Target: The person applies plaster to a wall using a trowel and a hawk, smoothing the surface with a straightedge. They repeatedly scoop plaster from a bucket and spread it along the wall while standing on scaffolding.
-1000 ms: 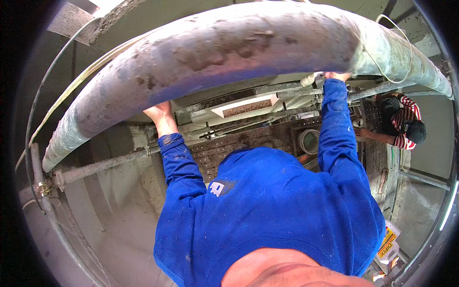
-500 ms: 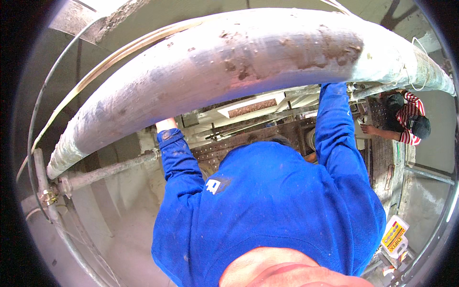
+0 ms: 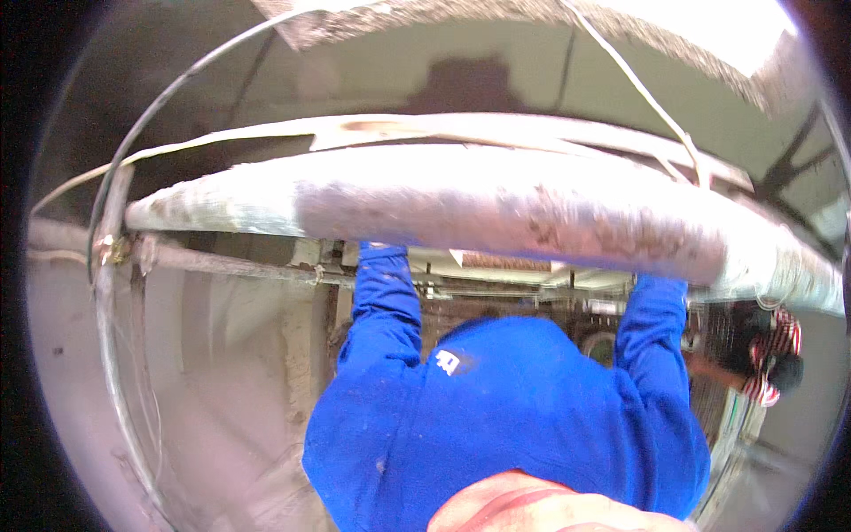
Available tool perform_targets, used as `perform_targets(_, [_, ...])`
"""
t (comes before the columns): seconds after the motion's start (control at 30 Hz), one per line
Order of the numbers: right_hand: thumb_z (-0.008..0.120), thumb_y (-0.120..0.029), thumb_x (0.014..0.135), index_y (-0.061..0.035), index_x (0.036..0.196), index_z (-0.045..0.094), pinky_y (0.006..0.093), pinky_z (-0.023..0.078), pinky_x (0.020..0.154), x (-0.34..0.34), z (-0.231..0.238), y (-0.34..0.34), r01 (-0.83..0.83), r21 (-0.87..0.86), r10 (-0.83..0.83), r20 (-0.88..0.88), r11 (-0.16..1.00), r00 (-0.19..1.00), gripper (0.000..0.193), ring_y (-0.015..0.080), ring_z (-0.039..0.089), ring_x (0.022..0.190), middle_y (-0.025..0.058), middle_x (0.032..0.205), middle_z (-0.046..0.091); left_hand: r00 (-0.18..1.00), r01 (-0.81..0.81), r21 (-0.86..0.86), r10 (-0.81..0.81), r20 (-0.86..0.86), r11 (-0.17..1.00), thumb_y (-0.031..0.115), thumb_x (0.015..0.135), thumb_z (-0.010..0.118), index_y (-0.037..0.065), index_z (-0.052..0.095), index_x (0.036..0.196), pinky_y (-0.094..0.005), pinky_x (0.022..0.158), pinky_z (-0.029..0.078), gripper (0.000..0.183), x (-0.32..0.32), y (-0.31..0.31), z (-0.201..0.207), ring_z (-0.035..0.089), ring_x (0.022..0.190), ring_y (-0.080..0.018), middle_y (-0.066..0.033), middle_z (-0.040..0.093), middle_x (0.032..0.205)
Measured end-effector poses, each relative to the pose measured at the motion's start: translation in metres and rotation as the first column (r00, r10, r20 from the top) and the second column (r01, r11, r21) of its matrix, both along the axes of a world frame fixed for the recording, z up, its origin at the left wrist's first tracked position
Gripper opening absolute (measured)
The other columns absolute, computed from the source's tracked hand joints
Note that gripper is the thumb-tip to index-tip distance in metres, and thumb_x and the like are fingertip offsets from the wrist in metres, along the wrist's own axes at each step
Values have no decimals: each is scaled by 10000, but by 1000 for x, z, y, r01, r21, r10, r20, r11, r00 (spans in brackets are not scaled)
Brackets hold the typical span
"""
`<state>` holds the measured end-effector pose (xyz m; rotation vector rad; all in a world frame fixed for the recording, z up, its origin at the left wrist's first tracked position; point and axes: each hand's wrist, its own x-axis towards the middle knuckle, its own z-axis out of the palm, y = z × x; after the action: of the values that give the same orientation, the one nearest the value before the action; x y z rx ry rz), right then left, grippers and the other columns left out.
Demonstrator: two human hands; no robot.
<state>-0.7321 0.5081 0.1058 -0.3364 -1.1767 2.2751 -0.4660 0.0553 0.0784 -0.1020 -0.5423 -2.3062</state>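
Note:
A thick, dirt-smeared pipe (image 3: 505,208) spans the head view from left to right in front of me. Both my arms, in blue sleeves, reach up to it. The left sleeve (image 3: 386,288) ends at the pipe's lower edge, where only a sliver of my left hand (image 3: 378,245) shows; its fingers are hidden behind the pipe. My right sleeve (image 3: 654,315) also runs up to the pipe, which hides the right hand wholly. Whether either hand grips the pipe cannot be seen.
A co-worker in a striped red-and-white top (image 3: 767,363) is below at the right. Thin hoses and a cable (image 3: 168,97) run above and beside the pipe. Metal tubes join at a clamp (image 3: 108,250) on the left. Planks and beams lie below.
The view has shifted and blurred, so the pipe sits lower and more level. Both arms stay raised to it; the left wrist, bare before, is now mostly hidden behind the pipe.

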Motion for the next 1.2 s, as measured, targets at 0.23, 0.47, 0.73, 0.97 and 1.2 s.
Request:
perform_targets(0.23, [658, -390, 771, -131, 1206, 401, 396, 452, 657, -22, 1, 4, -43, -75, 48, 58, 996, 997, 567, 248, 557, 677, 215, 932, 547, 963, 134, -54, -143, -230, 989, 451, 812, 596, 111, 487, 1189, -498, 894, 449, 519, -53, -13, 8, 530, 1079, -276, -92, 528, 1220])
perform_targets(0.47, [667, -443, 761, -155, 1250, 384, 418, 462, 716, -45, 7, 1, -46, -92, 54, 85, 995, 995, 635, 267, 571, 728, 233, 978, 541, 987, 104, -115, -117, -113, 988, 488, 734, 653, 124, 518, 1159, -444, 919, 447, 576, -64, -23, 33, 531, 1082, -229, -56, 578, 1146])
perform_targets(0.73, [698, -506, 720, -86, 888, 493, 340, 444, 523, -41, 36, -27, 36, -109, -9, 238, 993, 971, 496, 222, 545, 588, 139, 753, 551, 993, -87, -114, 95, 74, 990, 623, 732, 571, 117, 486, 1172, -390, 890, 449, 676, -77, -50, 57, 540, 1039, -216, -41, 567, 1124])
perform_targets(0.97, [682, -516, 742, -121, 540, 407, 266, 335, 324, -42, 46, -52, -70, -248, 117, 180, 966, 977, 522, 136, 410, 381, 34, 473, 433, 982, -180, -59, 183, 52, 982, 567, 784, 559, 98, 456, 1221, -451, 953, 411, 649, -83, -72, 76, 497, 1105, -279, -69, 520, 1177])
perform_targets(1.2, [705, -437, 756, -51, 753, 491, 265, 343, 356, -59, 31, -60, -216, -285, 231, 19, 934, 973, 442, 114, 411, 463, 22, 593, 443, 971, -237, -7, 237, 27, 972, 480, 837, 566, 156, 439, 1176, -403, 735, 528, 486, -95, -98, 84, 583, 912, -242, -66, 546, 1036])
